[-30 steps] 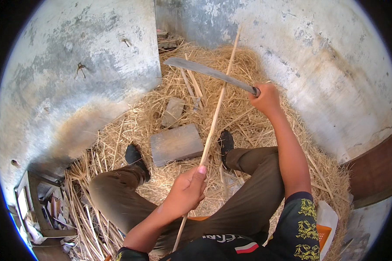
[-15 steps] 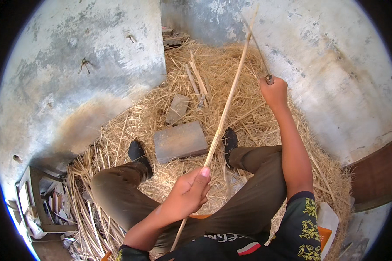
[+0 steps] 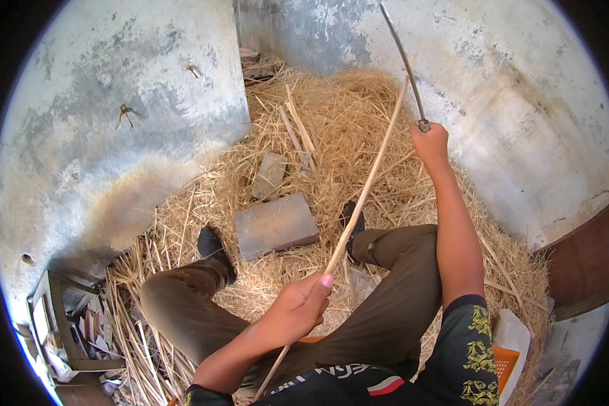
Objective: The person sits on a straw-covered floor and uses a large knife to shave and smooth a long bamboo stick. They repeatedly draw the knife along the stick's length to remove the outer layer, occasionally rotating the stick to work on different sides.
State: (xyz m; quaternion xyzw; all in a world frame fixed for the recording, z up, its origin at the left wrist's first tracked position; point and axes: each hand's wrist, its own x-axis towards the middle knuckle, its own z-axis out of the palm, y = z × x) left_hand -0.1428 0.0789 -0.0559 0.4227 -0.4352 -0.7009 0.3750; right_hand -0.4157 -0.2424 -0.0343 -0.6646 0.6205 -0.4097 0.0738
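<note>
I sit with bent knees on a heap of straw. My left hand grips a long thin pale stick near its lower part; the stick slants up and to the right across my lap. My right hand is raised and closed on the handle of a long curved blade, which points up toward the wall. The blade is lifted clear of the stick. A flat grey block lies between my two dark shoes.
Weathered grey walls enclose the straw on the left and back. A smaller grey stone and cut sticks lie farther out. A box of clutter sits at lower left, a white and orange bag at lower right.
My right hand has swung the blade from lying across the stick, pointing left, up to a raised position. My left hand keeps holding the stick in nearly the same place.
</note>
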